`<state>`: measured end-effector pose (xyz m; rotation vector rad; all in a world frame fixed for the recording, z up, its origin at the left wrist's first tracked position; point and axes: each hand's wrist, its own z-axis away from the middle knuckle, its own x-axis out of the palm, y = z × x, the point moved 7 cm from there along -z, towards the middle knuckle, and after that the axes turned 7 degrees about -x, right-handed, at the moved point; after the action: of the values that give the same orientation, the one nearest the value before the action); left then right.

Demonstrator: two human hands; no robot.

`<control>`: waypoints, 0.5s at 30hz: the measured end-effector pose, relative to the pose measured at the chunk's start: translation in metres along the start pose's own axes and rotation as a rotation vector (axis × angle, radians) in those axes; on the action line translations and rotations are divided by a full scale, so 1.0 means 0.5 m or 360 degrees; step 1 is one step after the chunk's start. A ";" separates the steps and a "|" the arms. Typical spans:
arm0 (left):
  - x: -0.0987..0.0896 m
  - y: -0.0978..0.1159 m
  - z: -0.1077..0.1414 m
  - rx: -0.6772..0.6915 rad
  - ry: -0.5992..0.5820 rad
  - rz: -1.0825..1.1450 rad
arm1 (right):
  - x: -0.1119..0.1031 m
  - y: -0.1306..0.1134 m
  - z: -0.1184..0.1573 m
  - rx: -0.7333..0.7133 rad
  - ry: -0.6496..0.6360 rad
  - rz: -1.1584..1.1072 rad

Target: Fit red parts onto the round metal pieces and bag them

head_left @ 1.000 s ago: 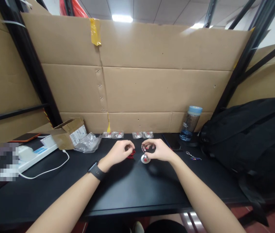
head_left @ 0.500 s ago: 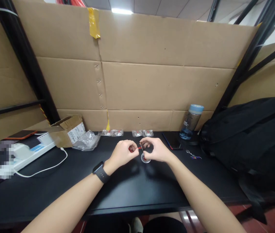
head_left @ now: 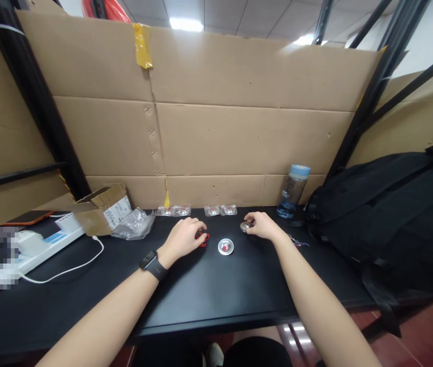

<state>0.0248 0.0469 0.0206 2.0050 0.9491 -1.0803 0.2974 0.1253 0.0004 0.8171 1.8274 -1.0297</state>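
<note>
My left hand (head_left: 185,237), with a dark watch on its wrist, is curled low over the table around a bunched red cord (head_left: 203,244). Parts of the cord show above and below the thumb; a small gap shows between thumb and forefinger. Off to the right, my right hand (head_left: 261,226) pinches a small round metallic disc (head_left: 245,227) by its edge, close to the tabletop. Between the hands lies a small shallow round dish-like piece (head_left: 226,247), clear or silvery, with something red at its centre. Neither hand touches it.
Several small clear packets (head_left: 228,209) with red bits line the cardboard wall (head_left: 216,137). A water bottle (head_left: 294,191) and a black backpack (head_left: 388,219) stand right. Left are an open carton (head_left: 103,209), crumpled plastic (head_left: 135,224) and a white power strip (head_left: 53,239).
My hands have drawn apart, left hand leftward with the red cord, right hand rightward with the disc. The round dish-like piece, partly covered before, now shows fully. The view has shifted slightly.
</note>
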 end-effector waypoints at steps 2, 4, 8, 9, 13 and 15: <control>0.008 0.048 0.008 0.0190 -0.0039 0.0089 | 0.008 0.004 -0.001 -0.0006 -0.0021 -0.0010; 0.025 0.097 0.019 0.0357 -0.0127 0.0111 | 0.012 0.004 -0.001 -0.0025 -0.0028 -0.0032; 0.057 0.138 0.024 0.0311 -0.0189 -0.0034 | 0.010 0.004 0.001 -0.0035 -0.0034 -0.0047; 0.062 0.138 0.023 0.0272 -0.0196 -0.0056 | 0.008 0.006 0.001 -0.0023 -0.0032 -0.0044; 0.071 0.131 0.018 0.0221 -0.0243 -0.0027 | 0.006 0.012 0.001 0.0039 -0.0071 -0.0009; 0.073 0.126 0.015 0.0195 -0.0259 0.0001 | 0.009 0.013 0.000 0.0051 -0.0109 0.0026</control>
<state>0.0887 0.0183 -0.0016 1.9785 0.8145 -1.3074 0.3010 0.1287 -0.0059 0.8049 1.7479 -1.0664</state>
